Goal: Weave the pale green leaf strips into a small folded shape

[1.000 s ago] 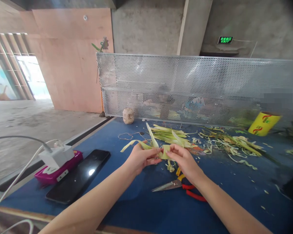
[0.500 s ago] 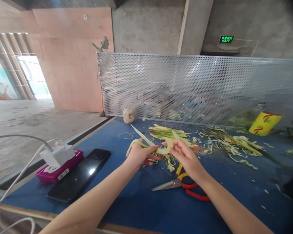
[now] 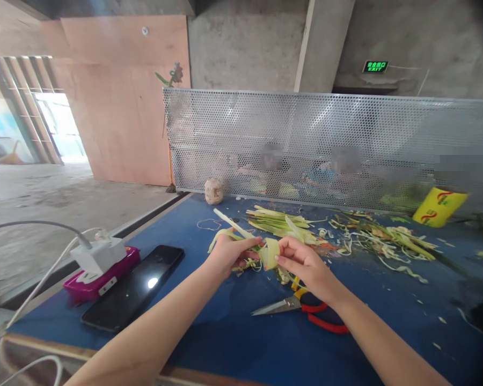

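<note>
My left hand (image 3: 228,253) is closed on pale green leaf strips, whose narrow ends stick out past it to the upper left. Between the two hands a wide, flat leaf strip (image 3: 271,251) is bent into a fold. My right hand (image 3: 306,264) pinches the right side of this fold between thumb and fingers. Just below the hands lie scissors (image 3: 280,306) with red and yellow handles, blades pointing left, the right forearm close to the handles. Behind the hands rests a bundle of pale green stalks (image 3: 271,217).
Shredded leaf scraps (image 3: 402,240) spread over the right of the blue table (image 3: 221,343). A black phone (image 3: 134,287) and a magenta power strip (image 3: 92,284) with a plugged-in charger lie left. A yellow roll (image 3: 440,206) stands by the perforated metal screen (image 3: 241,123); people are blurred behind it.
The leaf strip's open loop between the hands is now pressed into a flatter, tighter fold. My right hand has turned slightly and come down along it; the left hand stays nearly in place.
</note>
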`<state>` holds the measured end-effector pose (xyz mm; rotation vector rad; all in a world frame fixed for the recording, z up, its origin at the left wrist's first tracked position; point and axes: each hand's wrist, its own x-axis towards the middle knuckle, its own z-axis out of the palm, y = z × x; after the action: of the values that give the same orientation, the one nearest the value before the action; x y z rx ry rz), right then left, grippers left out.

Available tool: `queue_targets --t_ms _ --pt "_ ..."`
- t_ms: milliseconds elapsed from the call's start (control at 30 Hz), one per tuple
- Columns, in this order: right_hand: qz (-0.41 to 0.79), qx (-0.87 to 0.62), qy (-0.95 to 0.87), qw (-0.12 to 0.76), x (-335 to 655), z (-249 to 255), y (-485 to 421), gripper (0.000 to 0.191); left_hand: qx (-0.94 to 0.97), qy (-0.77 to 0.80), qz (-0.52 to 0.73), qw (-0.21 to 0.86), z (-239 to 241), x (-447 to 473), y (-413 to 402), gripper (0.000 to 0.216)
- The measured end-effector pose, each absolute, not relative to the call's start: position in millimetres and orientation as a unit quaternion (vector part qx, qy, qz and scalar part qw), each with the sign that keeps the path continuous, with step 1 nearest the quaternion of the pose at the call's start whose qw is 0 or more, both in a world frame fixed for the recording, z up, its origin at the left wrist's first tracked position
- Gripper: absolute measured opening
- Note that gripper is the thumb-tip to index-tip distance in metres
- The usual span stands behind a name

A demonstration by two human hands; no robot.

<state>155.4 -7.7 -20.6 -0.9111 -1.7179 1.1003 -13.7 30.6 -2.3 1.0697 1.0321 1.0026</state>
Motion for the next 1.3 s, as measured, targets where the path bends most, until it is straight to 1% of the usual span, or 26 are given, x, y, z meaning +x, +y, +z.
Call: queue_targets --t_ms 167,267,433,567,633,700,833,1000,1067,1133,1233,1300 --pt "0.398 -0.384 -0.674 0.489 155.6 -19.6 -3.9 0.015 0.373 0.372 0.402 0.749 -3.6 -8.2 23.8 0.013" --pt "0.374 -0.374 -0.687 0.498 154.9 -18.1 -4.8 0.012 0.352 0.363 0.411 0.759 -5.4 -3.1 18.3 0.008" --pt "0.328 -0.393 -0.708 0.487 152.7 -18.6 -7.6 0.012 0.397 0.344 0.469 0.710 -10.0 -1.9 19.2 0.014" --pt "0.307 -0.418 -0.663 0.540 149.6 -21.1 -7.8 0.014 0.417 0.336 0.480 0.695 -14.5 -1.5 22.7 0.025" --pt "0.293 -0.451 -0.624 0.567 148.1 -22.7 -7.3 0.016 0.412 0.334 0.492 0.690 -16.4 0.4 23.1 0.030" --pt "0.281 -0.496 -0.587 0.575 147.2 -24.2 -6.9 0.019 0.410 0.332 0.507 0.682 -17.6 2.6 22.6 0.033" --pt "0.268 -0.555 -0.564 0.550 148.2 -26.3 -5.6 0.022 0.421 0.345 0.506 0.669 -17.5 4.5 21.4 0.032" --pt "0.235 -0.565 -0.607 0.508 150.2 -29.1 -2.2 0.020 0.441 0.330 0.497 0.671 -16.2 3.4 21.8 0.033" --pt "0.262 -0.546 -0.622 0.496 150.9 -29.1 -1.4 0.017 0.453 0.339 0.490 0.663 -15.8 2.8 22.1 0.032" --pt "0.328 -0.515 -0.627 0.484 153.0 -26.6 -1.9 0.016 0.464 0.359 0.482 0.650 -15.1 2.0 22.3 0.030" --pt "0.445 -0.446 -0.627 0.459 159.8 -16.9 -5.8 0.023 0.471 0.377 0.487 0.632 -12.7 -0.1 22.0 0.028" --pt "0.494 -0.389 -0.642 0.439 165.6 -8.9 -9.6 0.025 0.485 0.382 0.476 0.626 -10.7 -1.8 21.1 0.022"
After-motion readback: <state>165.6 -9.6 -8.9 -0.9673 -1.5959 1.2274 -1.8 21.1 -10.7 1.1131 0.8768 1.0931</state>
